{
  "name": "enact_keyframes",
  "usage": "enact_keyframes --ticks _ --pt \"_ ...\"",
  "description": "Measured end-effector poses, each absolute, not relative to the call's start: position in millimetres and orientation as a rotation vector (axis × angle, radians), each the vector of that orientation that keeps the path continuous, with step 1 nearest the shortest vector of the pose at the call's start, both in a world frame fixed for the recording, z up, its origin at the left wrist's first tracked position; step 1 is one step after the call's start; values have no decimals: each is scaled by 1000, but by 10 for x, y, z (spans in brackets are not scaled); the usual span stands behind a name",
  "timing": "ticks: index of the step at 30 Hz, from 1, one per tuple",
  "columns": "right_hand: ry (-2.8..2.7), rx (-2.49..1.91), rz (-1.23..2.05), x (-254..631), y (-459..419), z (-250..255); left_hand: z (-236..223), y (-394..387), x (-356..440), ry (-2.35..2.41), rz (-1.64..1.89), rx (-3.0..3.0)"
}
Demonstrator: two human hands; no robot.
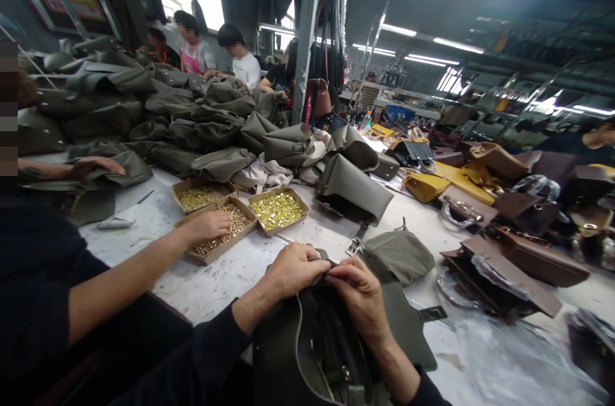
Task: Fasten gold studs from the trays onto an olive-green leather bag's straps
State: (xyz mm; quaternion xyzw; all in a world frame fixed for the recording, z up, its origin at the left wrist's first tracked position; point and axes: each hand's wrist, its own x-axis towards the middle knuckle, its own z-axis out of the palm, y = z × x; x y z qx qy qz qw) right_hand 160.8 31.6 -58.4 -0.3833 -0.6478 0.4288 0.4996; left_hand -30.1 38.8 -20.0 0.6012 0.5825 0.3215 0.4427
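My left hand (294, 269) and my right hand (361, 296) meet over the open top of an olive-green handbag (312, 348) at the table's near edge. Both are closed, pinching the bag's upper rim or a small part there; what sits between the fingertips is hidden. The bag's flap (408, 323) with a strap tab lies to the right. A small olive pouch (398, 255) rests just beyond my right hand.
A co-worker's bare arm reaches from the left, hand (207, 225) in a cardboard tray (243, 232) of metal fittings; two more trays (278, 210) stand beside it. Olive bags (158, 111) pile up behind, brown bags (523, 259) and yellow bags (425, 186) on the right. More people sit at the far end.
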Motion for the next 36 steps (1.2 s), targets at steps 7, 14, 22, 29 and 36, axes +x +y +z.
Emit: enact_keyframes --ticks 7,14,22,29,36 --pt "-1449 -996 1111 1555 306 -483 -157 381 -304 1410 814 1464" --pt "-1385 -1074 1204 1498 349 -450 -94 366 -319 1384 830 1443" --pt "-1405 -1157 1290 1456 400 -363 -107 352 -352 1371 851 1430" --pt "-1537 -1204 1176 1425 448 -257 -152 358 -372 1353 889 1427" --pt "-1604 -1257 1183 1397 496 -239 -100 304 -404 1305 839 1372"
